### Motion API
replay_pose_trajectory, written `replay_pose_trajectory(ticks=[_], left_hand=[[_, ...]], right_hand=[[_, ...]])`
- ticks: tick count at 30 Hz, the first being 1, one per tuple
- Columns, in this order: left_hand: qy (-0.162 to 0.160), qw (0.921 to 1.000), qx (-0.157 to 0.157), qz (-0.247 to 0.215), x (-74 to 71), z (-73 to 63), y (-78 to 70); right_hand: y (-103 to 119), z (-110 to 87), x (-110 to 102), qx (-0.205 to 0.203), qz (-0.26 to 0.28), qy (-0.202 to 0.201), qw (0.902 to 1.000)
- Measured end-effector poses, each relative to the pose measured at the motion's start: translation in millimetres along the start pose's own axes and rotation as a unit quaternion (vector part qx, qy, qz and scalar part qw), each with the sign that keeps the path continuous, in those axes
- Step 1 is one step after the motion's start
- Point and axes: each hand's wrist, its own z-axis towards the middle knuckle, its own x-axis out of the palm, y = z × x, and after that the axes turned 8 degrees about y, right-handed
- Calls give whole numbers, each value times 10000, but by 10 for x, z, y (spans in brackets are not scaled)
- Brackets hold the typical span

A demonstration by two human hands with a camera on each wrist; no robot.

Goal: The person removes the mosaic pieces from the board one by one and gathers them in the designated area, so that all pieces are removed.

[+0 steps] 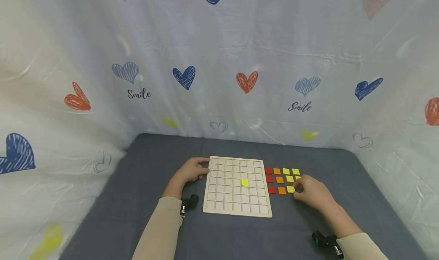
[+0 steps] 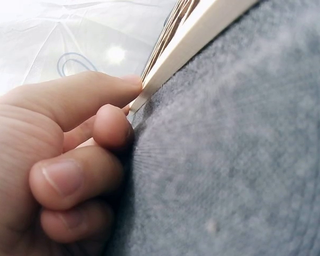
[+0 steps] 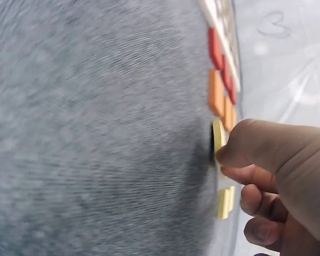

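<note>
A square pale wooden board [image 1: 219,210] with a grid of recesses lies on the cloth, and one yellow tile [image 1: 244,182] sits in a recess right of its middle. My left hand [image 1: 191,170] rests at the board's left side, its thumb [image 2: 106,88] against the edge and other fingers bent beneath. To the board's right, my right hand [image 1: 311,191] pinches a yellow tile [image 3: 218,137] between thumb and forefinger. That tile [image 1: 290,189] is in the row nearest me. Other yellow tiles [image 1: 286,171] lie around the right hand, partly covered by it.
Red tiles [image 1: 269,179] line up close along the board's right edge, with orange tiles [image 1: 279,180] beside them. Dark grey cloth [image 1: 226,237] covers the table. A white curtain [image 1: 219,42] with printed hearts hangs behind and at both sides.
</note>
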Motion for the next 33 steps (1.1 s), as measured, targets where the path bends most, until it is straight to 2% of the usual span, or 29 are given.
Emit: replay_pose_trajectory(ticks=[3, 13, 24, 33], left_hand=[[-2, 10000, -16, -29, 0, 2, 5], [2, 10000, 13, -72, -6, -11, 6], [30, 9999, 58, -93, -3, -23, 3], [47, 9999, 105, -64, -7, -41, -10]], right_hand=[[-30, 13, 33, 10, -40, 123, 9999], [-23, -8, 12, 56, -62, 135, 9999], [19, 2, -160, -145, 198, -343, 9991], [255, 136, -262, -165, 363, -574, 9976]])
